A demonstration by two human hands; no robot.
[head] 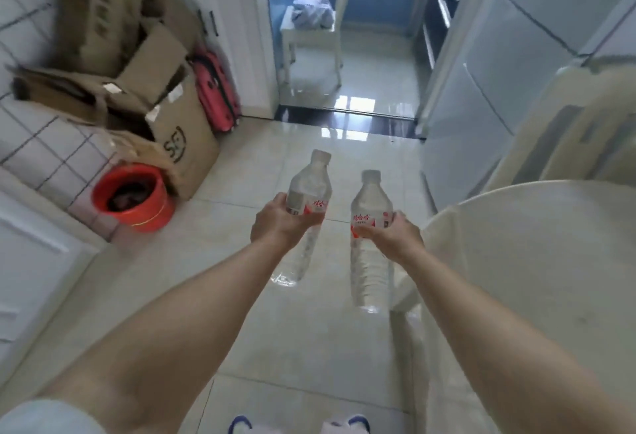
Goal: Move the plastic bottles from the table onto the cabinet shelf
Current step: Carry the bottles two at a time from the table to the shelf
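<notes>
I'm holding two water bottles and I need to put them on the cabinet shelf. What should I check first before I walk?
1. Left hand wrapped around the left bottle: ok.
2. Right hand wrapped around the right bottle: ok.
3. Both caps on: ok, white caps show on top.
4. Floor ahead free of things to trip on: ok; the red bucket and cardboard boxes sit off to the left.
5. Cabinet shelf has room: cannot tell, no shelf is clearly in view.
</notes>
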